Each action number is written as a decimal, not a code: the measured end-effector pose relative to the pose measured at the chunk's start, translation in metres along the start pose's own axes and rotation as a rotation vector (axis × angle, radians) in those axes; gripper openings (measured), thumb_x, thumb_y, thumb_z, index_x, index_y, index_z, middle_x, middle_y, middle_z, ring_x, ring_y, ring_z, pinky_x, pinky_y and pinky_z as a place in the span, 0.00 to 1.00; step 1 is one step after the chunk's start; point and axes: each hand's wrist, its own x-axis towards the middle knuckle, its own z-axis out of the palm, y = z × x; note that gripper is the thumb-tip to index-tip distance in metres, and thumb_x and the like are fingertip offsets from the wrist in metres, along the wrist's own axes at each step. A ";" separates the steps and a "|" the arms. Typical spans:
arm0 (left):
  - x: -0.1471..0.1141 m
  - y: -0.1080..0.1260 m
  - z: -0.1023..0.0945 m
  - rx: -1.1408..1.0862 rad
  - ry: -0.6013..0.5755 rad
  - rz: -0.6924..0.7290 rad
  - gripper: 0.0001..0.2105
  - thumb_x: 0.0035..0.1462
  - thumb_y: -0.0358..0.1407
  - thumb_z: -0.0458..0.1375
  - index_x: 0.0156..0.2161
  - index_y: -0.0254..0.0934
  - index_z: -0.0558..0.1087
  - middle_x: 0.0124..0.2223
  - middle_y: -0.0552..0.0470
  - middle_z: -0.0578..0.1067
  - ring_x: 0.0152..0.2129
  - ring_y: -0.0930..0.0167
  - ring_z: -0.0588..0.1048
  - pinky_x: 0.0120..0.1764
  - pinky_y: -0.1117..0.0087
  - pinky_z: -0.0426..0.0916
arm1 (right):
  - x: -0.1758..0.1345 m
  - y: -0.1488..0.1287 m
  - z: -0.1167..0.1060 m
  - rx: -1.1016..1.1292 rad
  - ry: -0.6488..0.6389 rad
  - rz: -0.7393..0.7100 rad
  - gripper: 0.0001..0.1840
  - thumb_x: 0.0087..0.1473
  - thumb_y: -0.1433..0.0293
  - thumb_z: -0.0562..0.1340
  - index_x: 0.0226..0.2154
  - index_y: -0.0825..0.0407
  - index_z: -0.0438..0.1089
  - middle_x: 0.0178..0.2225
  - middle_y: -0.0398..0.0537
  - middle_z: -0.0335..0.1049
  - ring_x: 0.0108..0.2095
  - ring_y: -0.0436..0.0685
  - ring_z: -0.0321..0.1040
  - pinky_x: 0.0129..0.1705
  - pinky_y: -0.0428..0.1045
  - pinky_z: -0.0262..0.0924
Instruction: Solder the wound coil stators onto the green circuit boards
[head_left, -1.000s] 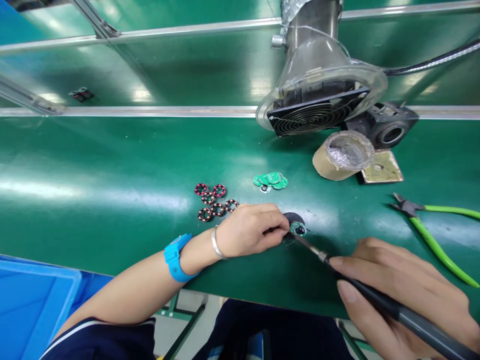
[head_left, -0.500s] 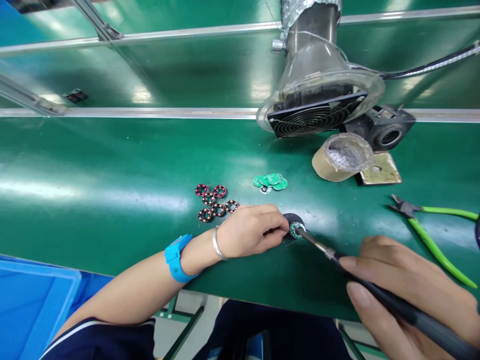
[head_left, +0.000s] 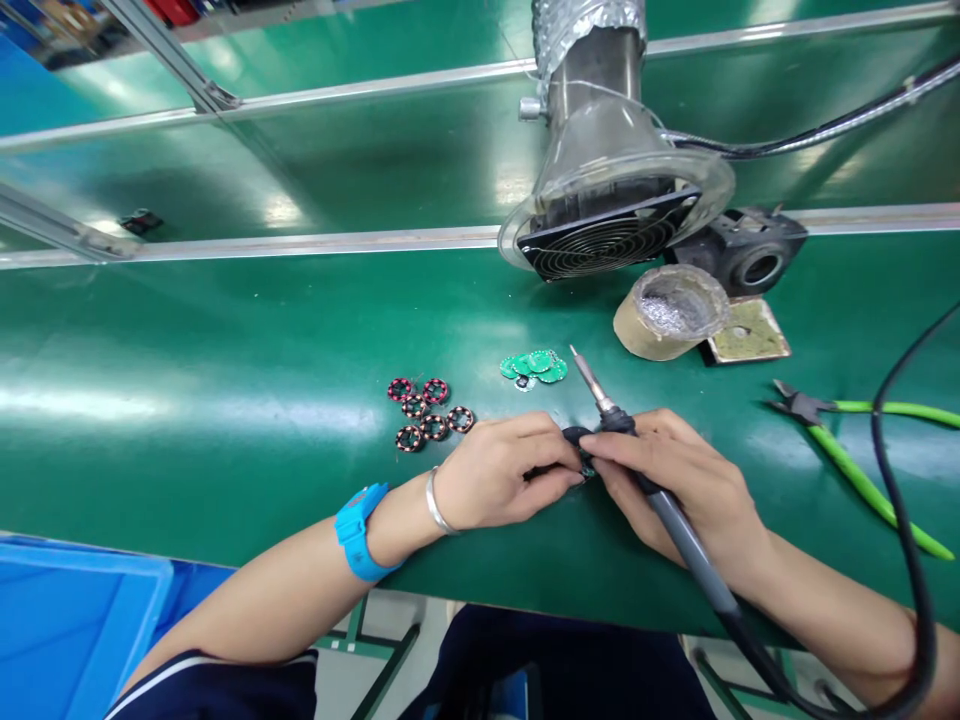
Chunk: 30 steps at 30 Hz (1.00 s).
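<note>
My left hand [head_left: 510, 468], with a blue strap and a silver bangle on its wrist, is closed on a small round circuit board [head_left: 588, 470] at the bench. Most of the board is hidden by fingers. Against a round black piece [head_left: 576, 436] the board sits partly covered. My right hand [head_left: 682, 485] holds a soldering iron [head_left: 686, 540], its metal tip raised and pointing away from me. The thumb and a finger of that hand also touch the work by the left fingertips. Left of them lie several copper-wound coil rings [head_left: 433, 427]; beyond is a pile of green round boards [head_left: 540, 362].
A fume extractor [head_left: 607, 240] hangs at the back. Below it stand a cup of solder scraps [head_left: 675, 305], a sponge tray [head_left: 750, 330] and a black iron stand [head_left: 757, 262]. Green-handled cutters [head_left: 847, 460] lie at right. A blue bin [head_left: 82, 620] is at lower left.
The iron's tip has lifted off the board and swung up and away. My right hand has moved left, its fingers now at the work. The left hand stays almost in place.
</note>
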 end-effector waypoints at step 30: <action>0.008 0.007 0.002 -0.474 -0.103 -0.664 0.01 0.48 0.28 0.58 0.28 0.33 0.71 0.22 0.58 0.70 0.17 0.80 0.67 0.21 0.79 0.62 | 0.001 -0.015 -0.028 0.010 0.047 -0.030 0.21 0.52 0.79 0.61 0.50 0.54 0.69 0.30 0.48 0.67 0.30 0.53 0.66 0.30 0.52 0.63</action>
